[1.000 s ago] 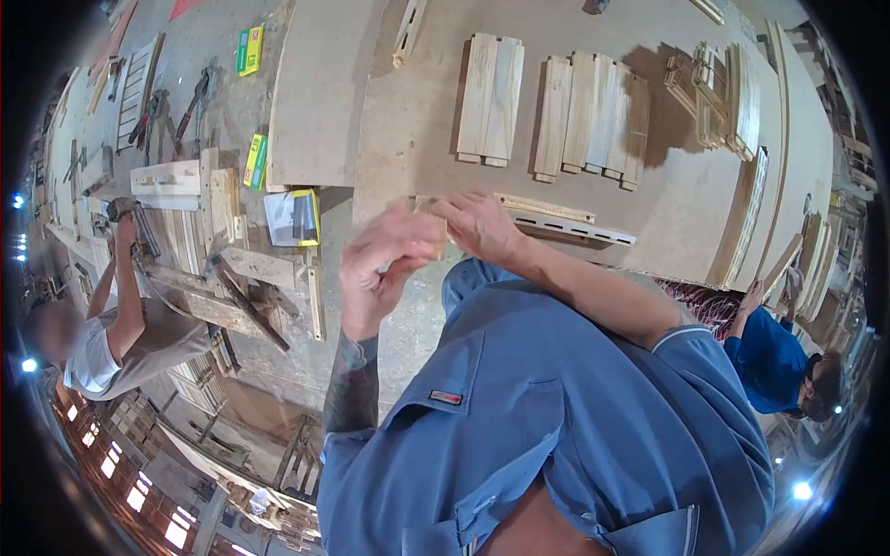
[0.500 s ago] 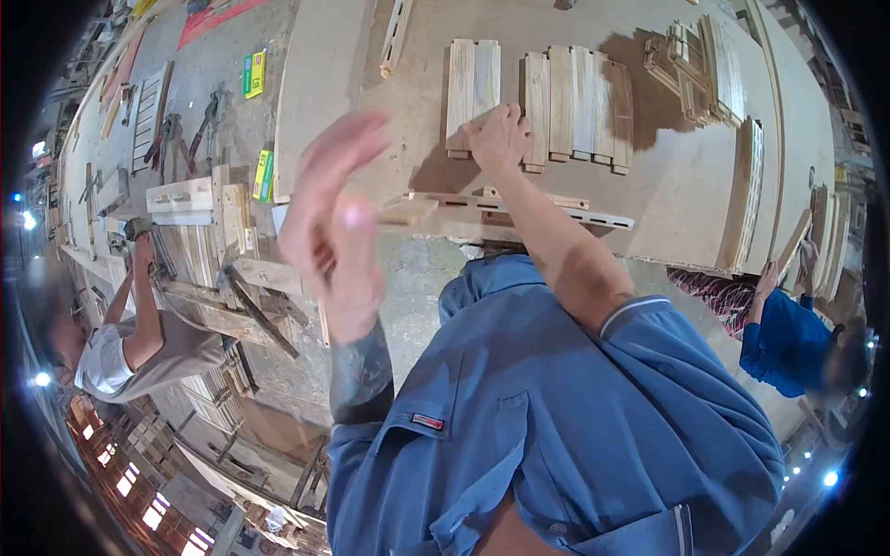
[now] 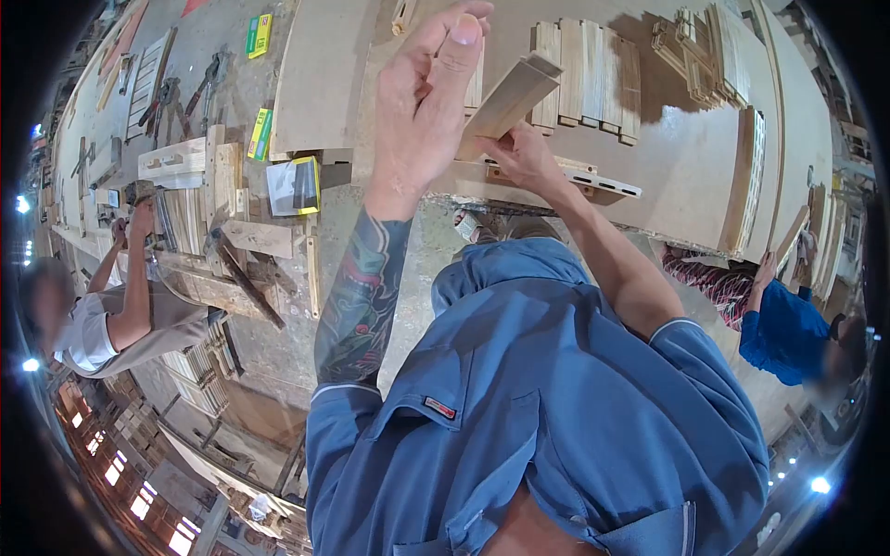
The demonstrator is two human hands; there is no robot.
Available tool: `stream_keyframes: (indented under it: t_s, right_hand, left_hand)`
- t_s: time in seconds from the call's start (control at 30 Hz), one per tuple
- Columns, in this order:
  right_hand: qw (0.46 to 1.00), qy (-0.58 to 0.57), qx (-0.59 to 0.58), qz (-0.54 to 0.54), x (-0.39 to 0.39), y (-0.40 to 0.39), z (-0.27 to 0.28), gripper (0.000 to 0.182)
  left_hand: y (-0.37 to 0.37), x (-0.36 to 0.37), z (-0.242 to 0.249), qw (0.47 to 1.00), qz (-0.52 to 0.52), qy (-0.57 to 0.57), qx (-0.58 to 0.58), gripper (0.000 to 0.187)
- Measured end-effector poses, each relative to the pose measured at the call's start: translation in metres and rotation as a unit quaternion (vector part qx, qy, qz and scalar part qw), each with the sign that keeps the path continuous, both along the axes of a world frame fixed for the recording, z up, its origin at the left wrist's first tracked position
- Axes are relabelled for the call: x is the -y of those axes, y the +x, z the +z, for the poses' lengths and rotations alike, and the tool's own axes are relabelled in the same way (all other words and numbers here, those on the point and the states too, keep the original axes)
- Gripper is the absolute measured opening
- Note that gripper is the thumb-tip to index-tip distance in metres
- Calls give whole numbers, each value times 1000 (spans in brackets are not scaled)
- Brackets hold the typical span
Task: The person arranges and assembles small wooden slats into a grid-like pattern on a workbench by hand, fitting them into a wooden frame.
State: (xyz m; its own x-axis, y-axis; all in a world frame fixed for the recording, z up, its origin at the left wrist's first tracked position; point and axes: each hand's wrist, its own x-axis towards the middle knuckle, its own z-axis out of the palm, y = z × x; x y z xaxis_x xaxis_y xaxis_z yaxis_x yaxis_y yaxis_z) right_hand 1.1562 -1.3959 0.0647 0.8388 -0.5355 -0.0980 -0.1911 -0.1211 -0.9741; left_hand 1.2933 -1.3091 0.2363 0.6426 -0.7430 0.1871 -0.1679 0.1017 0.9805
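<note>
My right hand (image 3: 530,162) grips the lower end of a wooden slat (image 3: 508,104), which is tilted up off the workbench. My left hand (image 3: 422,116) is raised close to the camera, its thumb out and its fingers loosely bent, with nothing seen in it. It covers part of the bench to the left of the slat. Just behind the held slat, a row of wooden slats (image 3: 593,79) lies side by side on the workbench (image 3: 681,176). A strip with dark slots (image 3: 612,184) rests along the near edge, partly behind my right hand.
Stacked slats (image 3: 723,56) and an upright slotted piece (image 3: 744,185) stand to the right. Green-yellow boxes (image 3: 260,134), pliers (image 3: 170,107) and wooden frames lie left. One co-worker (image 3: 139,306) handles wood at left, another (image 3: 788,324) at right.
My right hand has lifted a slat from the left of the row and drawn it nearer to me, tilted. My left hand has moved up and right, over the bench.
</note>
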Motion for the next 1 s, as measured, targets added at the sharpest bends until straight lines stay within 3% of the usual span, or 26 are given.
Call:
stream_keyframes:
  t_s: [0.1,0.2,0.33,0.43,0.5,0.53,0.57,0.7,0.77,0.83,0.9,0.97,1.0]
  right_hand:
    - [992,-98,-59,57,1,-2,17,26]
    - [987,-145,-30,64,-5,-5,20,24]
    - [994,-97,-9,45,-8,2,18,21]
    - [985,-162,9,61,-14,-5,19,19]
    - [982,-162,1,95,-17,-12,28,25]
    - [962,-260,-1,79,-23,-9,17,33]
    - [963,-260,-2,77,-23,-11,11,33]
    - [969,-225,-4,105,-13,-9,5,33]
    - [976,-169,-15,136,-6,-13,-3,32]
    - [980,-118,-3,160,25,1,15,31]
    - [961,-177,-199,75,47,33,21,41]
    - [901,-370,-145,-174,40,79,-37,42]
    - [901,-369,-140,-181,33,100,-57,42]
  left_hand:
    - [-1,0,2,1000,10,18,14,57]
    - [1,-3,2,999,2,39,19,58]
    - [4,-3,1,1000,5,30,7,53]
    - [4,1,-5,1000,20,0,25,51]
    - [4,0,-4,1000,3,18,25,50]
    - [4,-1,-3,999,-13,37,24,49]
    - [4,-1,-3,999,-16,37,24,49]
    - [3,5,1,985,-48,72,147,38]
    - [-4,5,-2,937,-67,160,303,38]
    - [-8,4,7,910,-70,194,359,33]
    - [-12,4,15,873,-66,270,401,31]
    - [-13,7,12,871,-76,279,397,30]
    - [-13,7,9,870,-89,289,388,30]
